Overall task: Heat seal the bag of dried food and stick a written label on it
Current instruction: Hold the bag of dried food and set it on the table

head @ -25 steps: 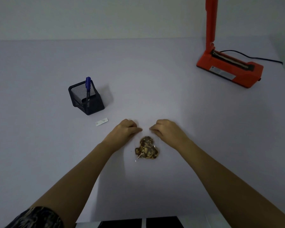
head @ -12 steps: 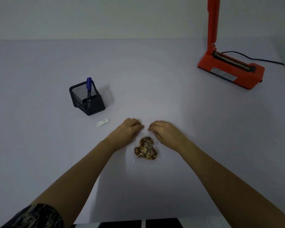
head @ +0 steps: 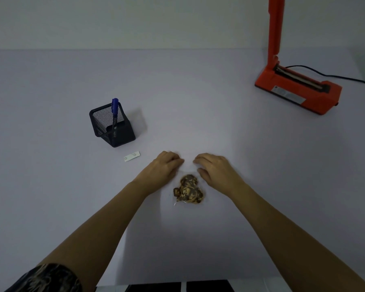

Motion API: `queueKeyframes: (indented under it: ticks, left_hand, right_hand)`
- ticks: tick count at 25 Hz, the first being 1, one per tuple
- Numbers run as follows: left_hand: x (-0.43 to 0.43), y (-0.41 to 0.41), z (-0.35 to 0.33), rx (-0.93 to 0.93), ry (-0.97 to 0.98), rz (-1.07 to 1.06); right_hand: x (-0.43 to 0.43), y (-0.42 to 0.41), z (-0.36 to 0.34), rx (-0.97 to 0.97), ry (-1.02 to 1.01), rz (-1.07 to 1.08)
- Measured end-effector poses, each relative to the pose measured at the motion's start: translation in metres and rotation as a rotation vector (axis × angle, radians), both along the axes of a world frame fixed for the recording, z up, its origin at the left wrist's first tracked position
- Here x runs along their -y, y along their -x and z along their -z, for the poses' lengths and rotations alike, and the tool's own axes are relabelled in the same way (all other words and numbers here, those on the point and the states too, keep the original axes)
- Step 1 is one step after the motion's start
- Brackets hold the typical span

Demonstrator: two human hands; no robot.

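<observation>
The bag of dried food [head: 189, 189] lay flat on the desk [head: 198, 114] — left hand [head: 163, 167] and right hand [head: 214, 168] pinching its clear top edge, fingers curled; label [head: 132, 156] near the pen holder [head: 112, 125].

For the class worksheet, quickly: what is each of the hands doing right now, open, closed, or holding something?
Left hand: fingers curled on the top edge of the clear bag of dried food; firm grip cannot be told.
Right hand: the same, on the bag's other top corner.
</observation>
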State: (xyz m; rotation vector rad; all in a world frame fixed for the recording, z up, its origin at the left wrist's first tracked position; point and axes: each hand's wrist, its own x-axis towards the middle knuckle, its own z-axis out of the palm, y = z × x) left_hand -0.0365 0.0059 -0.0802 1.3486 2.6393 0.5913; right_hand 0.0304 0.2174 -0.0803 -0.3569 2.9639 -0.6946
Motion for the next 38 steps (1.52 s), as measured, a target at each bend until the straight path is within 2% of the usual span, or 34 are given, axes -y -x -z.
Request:
queueKeyframes:
  ticks: [10,15,19,22,26,31,38]
  left_hand:
    - [-0.006,0.004,-0.002,0.048,0.078,-0.065]
    - [-0.008,0.000,-0.005,0.121,0.030,-0.158]
    - [-0.009,0.003,-0.010,0.032,0.025,0.090]
    - [-0.008,0.004,-0.011,0.034,0.041,0.131]
    - [-0.008,0.005,-0.012,0.015,0.012,0.112]
    - [-0.006,0.008,-0.013,-0.001,0.053,0.188]
    - [-0.006,0.011,-0.004,0.038,0.013,0.073]
  right_hand:
    - [0.000,0.001,-0.003,0.116,-0.061,0.083]
    - [-0.005,-0.003,-0.004,0.049,-0.048,0.146]
    - [-0.001,-0.003,-0.003,-0.032,-0.003,-0.046]
    - [-0.001,-0.001,0.003,-0.057,-0.012,-0.142]
    - [0.003,0.002,-0.001,-0.052,-0.007,-0.151]
    - [-0.003,0.005,-0.002,-0.079,-0.014,-0.184]
    - [-0.005,0.010,-0.003,-0.025,-0.001,-0.014]
